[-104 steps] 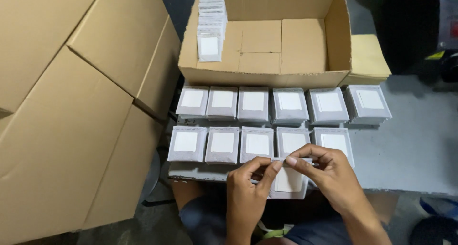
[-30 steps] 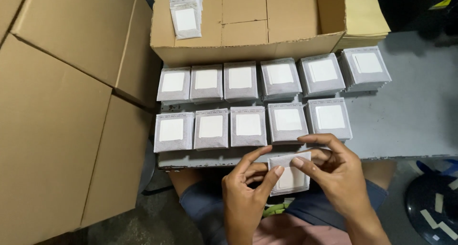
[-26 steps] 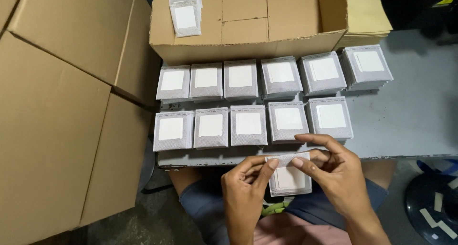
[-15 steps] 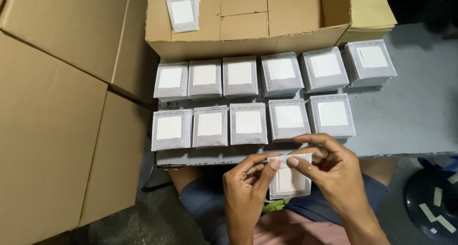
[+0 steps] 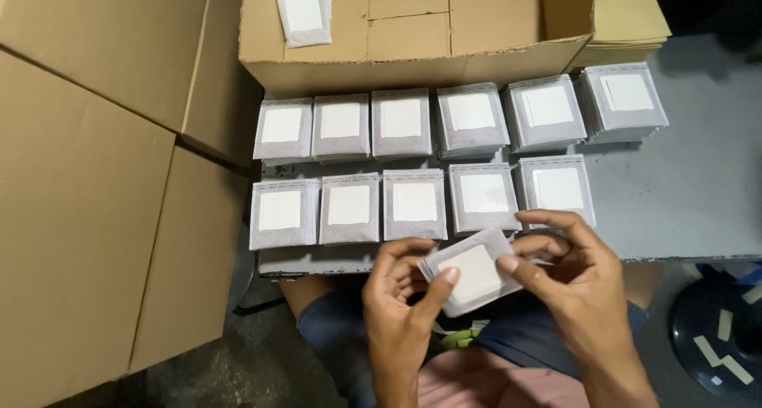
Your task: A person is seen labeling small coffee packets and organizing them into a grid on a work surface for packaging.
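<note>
Held above the lap, just in front of the bench (image 5: 683,209) edge: one small white sachet (image 5: 470,271) with a square pad inside, tilted. Pinched at its left side by the left hand (image 5: 401,313), thumb on top and fingers (image 5: 444,285) clenched around the lower edge; gripped at its right corner by the right hand (image 5: 575,289), fingertips closed on the thin border. On the bench, two rows of grey sachet stacks (image 5: 413,205), close together, some touching. Behind them an open cardboard box (image 5: 413,63) with a few more sachets (image 5: 304,11) standing inside.

Possible trouble, as a judgement only:
- Slipping out of the pinch, since only narrow edges are gripped; then falling to the lap or the floor.
- Creasing or tearing of the thin border from pulling in two directions.
- Knocking the nearest stack (image 5: 558,190), just beside the right knuckles, and shifting its pile.
- Landing crooked on a stack and sliding over the bench edge, because the front row sits very near that edge.
</note>
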